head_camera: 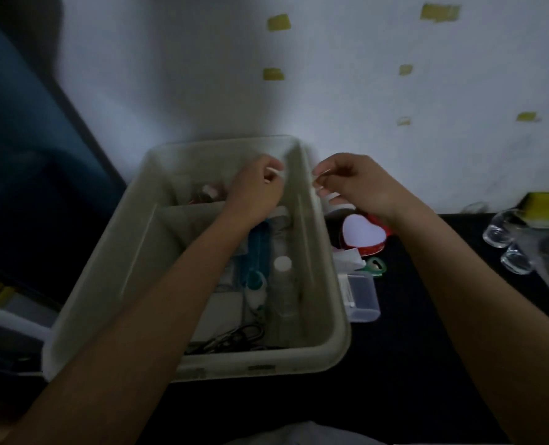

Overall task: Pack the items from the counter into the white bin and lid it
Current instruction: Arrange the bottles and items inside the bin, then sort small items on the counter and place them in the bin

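White plastic, gone greyish in the dim light: the bin [157, 252] sits open on the dark counter [411, 348], its long axis running from the person toward the wall, far end tilted a little rightward. Inside, along the right side, a teal tube [256, 248] and a clear bottle with a white cap [282, 284] lie lengthwise, with black cords [234, 338] at the near end. The left hand [257, 191] hovers over the bin's far right corner, fingers curled, pinching something small and pale I can't identify. Just beyond the rim, the right hand [353, 184] pinches a similar pale scrap. Below it on the counter lie a heart-shaped box [363, 234], a green item [376, 266] and a clear lidded case [361, 297] touching the bin's wall. Far right stand clear glasses [504, 242].
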Available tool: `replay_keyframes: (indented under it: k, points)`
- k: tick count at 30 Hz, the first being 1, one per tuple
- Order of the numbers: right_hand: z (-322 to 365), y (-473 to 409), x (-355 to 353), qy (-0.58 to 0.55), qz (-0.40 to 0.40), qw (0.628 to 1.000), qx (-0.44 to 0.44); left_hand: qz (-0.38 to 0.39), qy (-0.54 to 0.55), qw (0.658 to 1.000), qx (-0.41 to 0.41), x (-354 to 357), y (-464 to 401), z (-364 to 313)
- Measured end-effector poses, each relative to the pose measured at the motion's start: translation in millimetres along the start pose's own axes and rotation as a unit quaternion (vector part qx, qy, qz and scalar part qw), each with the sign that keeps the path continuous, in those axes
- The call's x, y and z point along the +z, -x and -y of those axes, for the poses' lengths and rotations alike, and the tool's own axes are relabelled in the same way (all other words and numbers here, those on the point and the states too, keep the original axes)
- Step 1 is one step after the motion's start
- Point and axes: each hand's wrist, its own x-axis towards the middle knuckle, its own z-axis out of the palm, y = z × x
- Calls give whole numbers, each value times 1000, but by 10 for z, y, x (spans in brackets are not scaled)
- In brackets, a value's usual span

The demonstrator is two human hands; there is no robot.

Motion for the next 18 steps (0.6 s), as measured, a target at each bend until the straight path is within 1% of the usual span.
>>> replay_keyframes:
  k: [3,6,13,18]
  points:
    - [-201,40,-331,-22,-39,999,20,1,24,999,25,271,39,-331]
    - [-421,92,-576,-18,-54,998,25,39,38,998,23,567,104,-555]
    - [-937,193,-994,4,-34,997,64,72,-22,997,23,1191,211,-761]
    - [-1313,220,-1123,38,-4,994,103,100,-42,994,-33,1625,310,-691]
